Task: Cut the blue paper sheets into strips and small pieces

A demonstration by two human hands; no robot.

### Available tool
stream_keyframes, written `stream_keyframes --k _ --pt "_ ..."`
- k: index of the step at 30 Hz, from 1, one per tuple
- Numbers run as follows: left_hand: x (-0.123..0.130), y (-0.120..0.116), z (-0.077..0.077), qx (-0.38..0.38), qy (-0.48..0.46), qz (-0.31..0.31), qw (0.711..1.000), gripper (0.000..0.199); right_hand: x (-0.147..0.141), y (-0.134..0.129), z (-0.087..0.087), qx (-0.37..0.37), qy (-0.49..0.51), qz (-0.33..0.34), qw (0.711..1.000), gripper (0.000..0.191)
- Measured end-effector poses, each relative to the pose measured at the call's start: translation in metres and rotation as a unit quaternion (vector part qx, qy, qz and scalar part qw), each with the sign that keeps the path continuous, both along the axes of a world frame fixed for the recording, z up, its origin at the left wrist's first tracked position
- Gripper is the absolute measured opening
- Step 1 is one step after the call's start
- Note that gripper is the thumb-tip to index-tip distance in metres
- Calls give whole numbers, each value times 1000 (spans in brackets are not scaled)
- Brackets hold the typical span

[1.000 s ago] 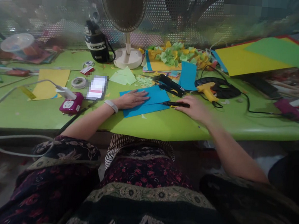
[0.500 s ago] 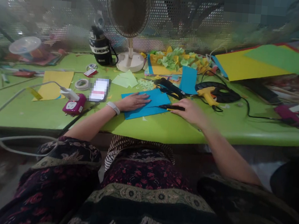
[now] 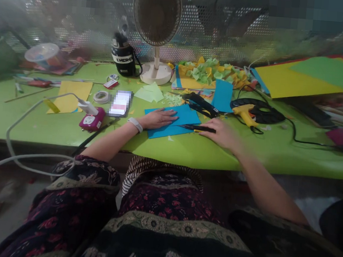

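My left hand [image 3: 159,119] lies flat with its fingers stretched out, pressing on a blue sheet of paper [image 3: 188,115] near the table's front edge. A slit runs into this paper from its right side, with a lower strip [image 3: 162,133] below it. In my right hand [image 3: 223,133] is a slim black pointed tool [image 3: 201,128] with a bit of yellow along it. Its tip points left, into the slit; whether it is a knife or scissors I cannot tell. Just behind lies a black stapler-like tool [image 3: 201,104].
Behind my hands are a blue paper piece [image 3: 223,95], a yellow glue gun [image 3: 245,114], pale green paper [image 3: 149,92] and a heap of folded scraps [image 3: 207,71]. To the left are a phone [image 3: 120,102], tape roll [image 3: 101,96] and purple plug adapter [image 3: 92,120] with a white cable.
The whole view has shifted, so the table's things appear further right. Both hands stay at the blue paper; the tool's tip still lies at the slit.
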State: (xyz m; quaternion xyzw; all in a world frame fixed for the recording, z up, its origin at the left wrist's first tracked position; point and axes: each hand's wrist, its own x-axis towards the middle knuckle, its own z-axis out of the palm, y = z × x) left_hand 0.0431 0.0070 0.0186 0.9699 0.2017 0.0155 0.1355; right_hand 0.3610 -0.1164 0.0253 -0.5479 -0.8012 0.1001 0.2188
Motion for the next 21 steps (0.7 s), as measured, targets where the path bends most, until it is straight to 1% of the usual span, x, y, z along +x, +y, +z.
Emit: stream_keyframes --k 3,6,9,12,16,21 --pt "1 0 -1 -1 -4 -2 1000 54 1 -2 1 1 1 3 1000 42" --pt "0 1 3 -10 -15 -4 1000 55 1 0 -1 0 -1 6 1000 44" --pt "-9 6 10 -18 -71 13 997 55 1 2 -2 3 5 6 1000 45" --pt "-24 16 15 -45 -123 31 991 48 2 2 -3 12 12 9 1000 45" --pt "-36 25 15 -89 -124 37 988 38 2 2 -4 13 16 13 1000 42" --pt "-33 26 12 -114 -117 25 986 37 -10 6 -6 21 24 9 999 42"
